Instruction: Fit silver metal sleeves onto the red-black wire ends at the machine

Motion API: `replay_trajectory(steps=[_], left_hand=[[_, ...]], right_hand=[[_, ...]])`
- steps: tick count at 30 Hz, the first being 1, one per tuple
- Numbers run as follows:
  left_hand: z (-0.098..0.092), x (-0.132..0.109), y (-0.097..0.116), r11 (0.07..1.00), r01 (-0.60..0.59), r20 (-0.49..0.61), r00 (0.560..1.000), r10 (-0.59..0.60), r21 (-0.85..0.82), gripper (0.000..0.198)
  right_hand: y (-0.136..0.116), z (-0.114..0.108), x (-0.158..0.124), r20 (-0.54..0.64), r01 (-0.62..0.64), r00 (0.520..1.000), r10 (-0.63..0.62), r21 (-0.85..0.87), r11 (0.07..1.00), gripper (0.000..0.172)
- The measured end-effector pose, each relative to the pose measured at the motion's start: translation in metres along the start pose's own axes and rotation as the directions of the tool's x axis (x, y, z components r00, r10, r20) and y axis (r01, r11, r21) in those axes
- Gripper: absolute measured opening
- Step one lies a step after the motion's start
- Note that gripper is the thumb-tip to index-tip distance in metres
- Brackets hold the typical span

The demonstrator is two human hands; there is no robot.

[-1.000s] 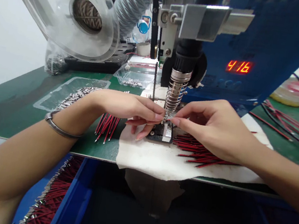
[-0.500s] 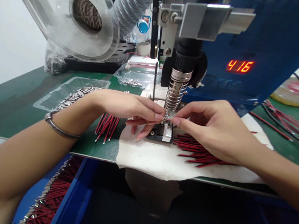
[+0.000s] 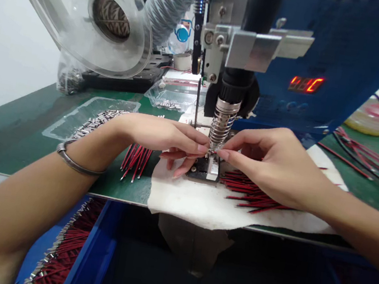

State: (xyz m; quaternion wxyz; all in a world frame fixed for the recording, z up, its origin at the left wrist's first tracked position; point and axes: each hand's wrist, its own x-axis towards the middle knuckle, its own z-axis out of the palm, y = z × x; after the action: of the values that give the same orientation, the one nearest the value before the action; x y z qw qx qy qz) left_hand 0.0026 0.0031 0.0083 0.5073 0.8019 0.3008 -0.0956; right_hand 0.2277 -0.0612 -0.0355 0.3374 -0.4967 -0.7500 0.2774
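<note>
At the small metal fixture (image 3: 213,169) under the machine's spring-wrapped head (image 3: 222,118), both hands meet with fingertips pinched. My left hand (image 3: 172,139) comes from the left; its thumb and index finger close on something tiny at the fixture, hidden by the fingers. Opposite it, my right hand (image 3: 272,159) pinches a thin red wire, whose tip shows faintly between the two hands. Under my right hand lies a bundle of red-and-black wires (image 3: 249,191) on a white cloth (image 3: 187,203). More wires (image 3: 137,158) with bare ends lie below my left wrist.
A clear plastic tray (image 3: 60,125) of small metal parts sits behind my left forearm. The blue machine (image 3: 296,49) with a red display (image 3: 306,84) stands behind the fixture. A blue bin (image 3: 88,250) of wired parts is below the table edge, and a clear reel (image 3: 80,16) hangs upper left.
The machine's head and its bracket have come down, and the spring's lower end sits closer to the fingertips. The display reads differently. Both hands have stayed nearly in place.
</note>
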Motion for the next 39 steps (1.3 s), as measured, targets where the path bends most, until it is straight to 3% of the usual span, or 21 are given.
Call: replay_trajectory(steps=[39], left_hand=[[-0.0006,-0.0006,-0.0004,1.0,0.019,0.002,1.0,-0.019,-0.023,0.042]], right_hand=[[-0.0008,0.0002,-0.0004,-0.007,0.022,1.0,-0.023,-0.004,1.0,0.018]])
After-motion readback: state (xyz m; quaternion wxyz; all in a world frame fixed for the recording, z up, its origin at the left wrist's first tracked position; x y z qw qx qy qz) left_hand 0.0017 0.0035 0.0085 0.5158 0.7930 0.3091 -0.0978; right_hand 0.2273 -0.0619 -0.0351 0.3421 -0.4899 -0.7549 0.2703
